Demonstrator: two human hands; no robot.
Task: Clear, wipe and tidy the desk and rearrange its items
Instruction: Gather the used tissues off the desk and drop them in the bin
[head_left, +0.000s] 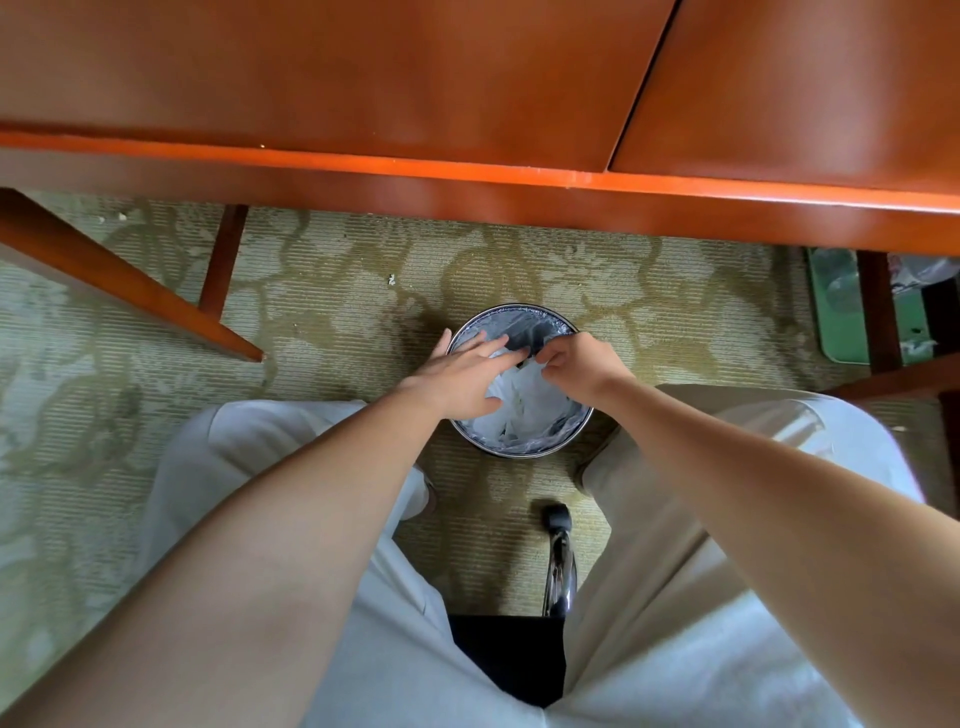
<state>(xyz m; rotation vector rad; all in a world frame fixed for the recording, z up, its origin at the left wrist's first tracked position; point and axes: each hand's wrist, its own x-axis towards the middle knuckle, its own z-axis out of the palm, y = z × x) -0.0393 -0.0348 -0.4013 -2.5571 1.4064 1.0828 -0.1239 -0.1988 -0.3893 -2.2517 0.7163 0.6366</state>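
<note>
A small round waste bin (535, 447) with a clear plastic liner stands on the carpet between my knees, just under the desk's front edge. White crumpled tissue (524, 400) lies inside it. My left hand (462, 376) reaches over the bin's left rim with straight, spread fingers over the tissue. My right hand (576, 366) hovers over the bin's right side with curled fingers; it seems to pinch the tissue or liner, though the fingertips are partly hidden. The orange-brown wooden desk (467, 93) fills the top of the view.
Patterned green-beige carpet (337, 322) with a few crumbs lies all around. A wooden chair leg (130, 291) slants in at left. A chair castor and chrome leg (558, 551) sit between my legs. A green tray (836, 312) with bags lies under the desk at right.
</note>
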